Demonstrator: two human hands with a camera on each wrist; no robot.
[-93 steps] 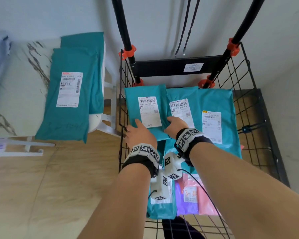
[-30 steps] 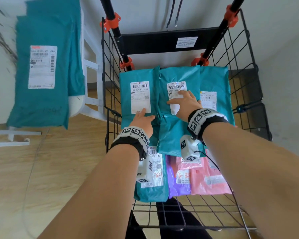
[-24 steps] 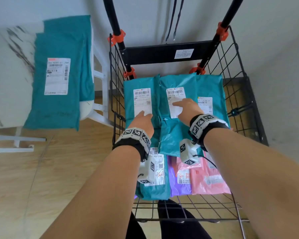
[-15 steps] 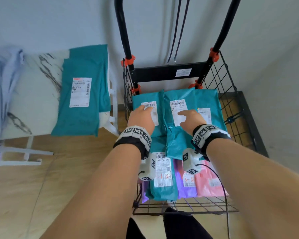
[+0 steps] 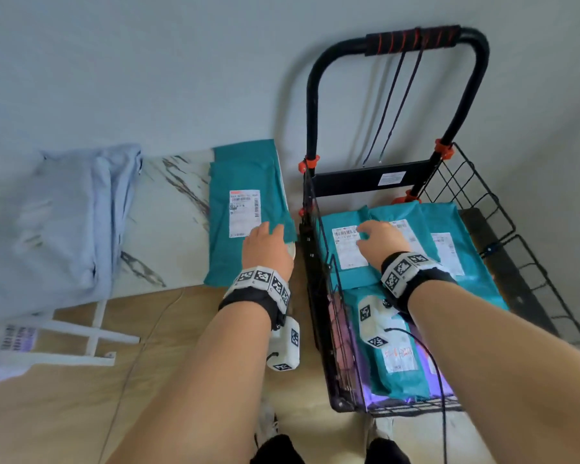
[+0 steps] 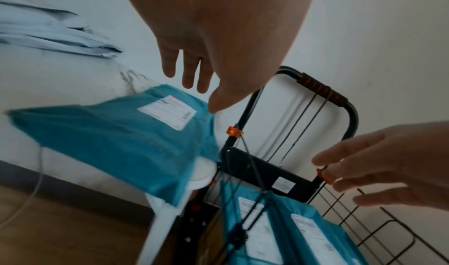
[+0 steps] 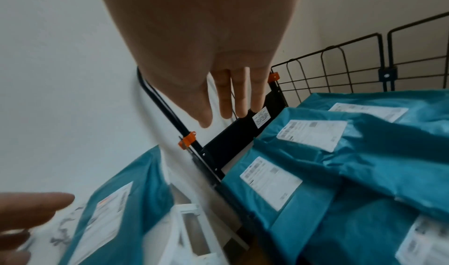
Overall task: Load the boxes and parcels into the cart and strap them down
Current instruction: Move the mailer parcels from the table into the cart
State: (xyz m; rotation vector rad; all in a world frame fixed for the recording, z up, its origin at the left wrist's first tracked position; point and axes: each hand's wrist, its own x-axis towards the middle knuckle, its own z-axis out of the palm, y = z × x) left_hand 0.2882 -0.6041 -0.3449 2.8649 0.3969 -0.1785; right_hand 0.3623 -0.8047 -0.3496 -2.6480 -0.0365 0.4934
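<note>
A teal parcel (image 5: 245,212) with a white label lies on the marble table (image 5: 168,229), on top of a second teal one. My left hand (image 5: 265,234) reaches over its right edge with straight fingers and holds nothing; in the left wrist view the left hand (image 6: 194,81) hangs just above the parcel (image 6: 116,134). The black wire cart (image 5: 482,209) holds several teal parcels (image 5: 459,262) and a purple one (image 5: 444,383). My right hand (image 5: 369,234) hovers open over the labels of those cart parcels (image 7: 316,173). Black cords (image 5: 392,105) hang from the cart handle.
A pale blue folded cloth (image 5: 54,222) covers the left part of the table. The table's white frame (image 5: 94,333) stands on the wooden floor (image 5: 64,406), where a thin cable runs. The cart stands against the white wall, close to the table's right edge.
My left hand left the cart's parcels and swung left to the teal parcel on the table. The right hand stayed over the cart. The head view pulled back and up.
</note>
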